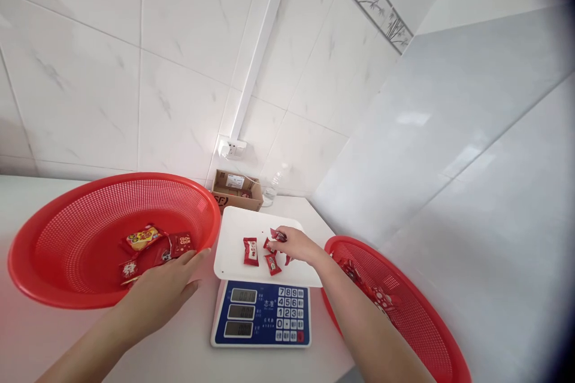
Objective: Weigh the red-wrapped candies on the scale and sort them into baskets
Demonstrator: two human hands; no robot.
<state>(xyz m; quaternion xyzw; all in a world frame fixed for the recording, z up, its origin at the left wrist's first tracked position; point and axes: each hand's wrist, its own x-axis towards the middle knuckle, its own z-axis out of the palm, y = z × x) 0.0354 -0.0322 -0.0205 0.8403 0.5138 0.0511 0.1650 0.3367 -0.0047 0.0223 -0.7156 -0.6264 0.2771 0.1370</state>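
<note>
My right hand is closed over the white pan of a digital scale, its fingers pinching a small red-wrapped candy. Beneath and beside those fingers lie more red candies, one close under the hand and another to its left. My left hand hangs over the near right rim of the left red basket, fingers stretched out and thumb apart, with nothing seen in it. Inside that basket are several red packets and a yellow-and-red packet. Whether the left hand touches the rim, I cannot tell.
A second red basket with red-wrapped pieces stands right, partly behind my right forearm. Behind the scale are a cardboard box and a clear plastic bottle. A plug sits in the wall socket. Tiled walls bound the white table.
</note>
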